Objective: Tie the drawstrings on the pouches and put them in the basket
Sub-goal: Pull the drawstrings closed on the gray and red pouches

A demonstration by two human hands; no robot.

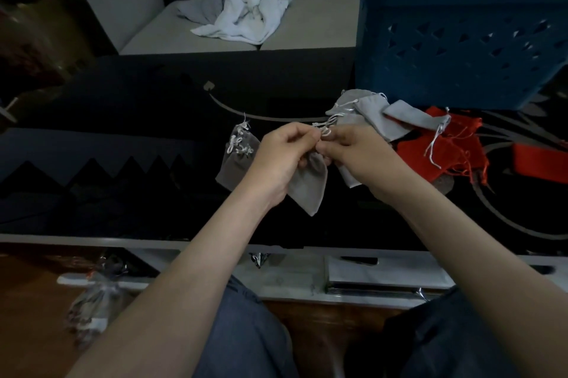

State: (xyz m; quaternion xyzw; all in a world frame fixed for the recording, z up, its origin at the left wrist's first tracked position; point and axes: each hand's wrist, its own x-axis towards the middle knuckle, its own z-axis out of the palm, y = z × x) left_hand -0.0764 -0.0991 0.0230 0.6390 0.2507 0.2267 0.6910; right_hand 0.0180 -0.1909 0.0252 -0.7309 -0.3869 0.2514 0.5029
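Observation:
A grey pouch (309, 185) hangs between my hands above the dark table. My left hand (281, 159) and my right hand (356, 153) both pinch its white drawstring (325, 131) at the pouch's mouth, fingertips almost touching. Just left of my left hand lies a darker grey pouch (235, 162) with knotted white strings. Behind my right hand sits a pile of light grey pouches (372, 114), and red pouches (442, 147) lie to its right. The blue basket (461, 39) with cut-out holes stands at the back right.
The dark patterned table (123, 131) stretches to the left. A grey sofa with crumpled white and grey cloths (242, 11) is behind it. Below the table's near edge runs a white shelf (384, 276), with a clear bag (95, 300) lying on the floor at the left.

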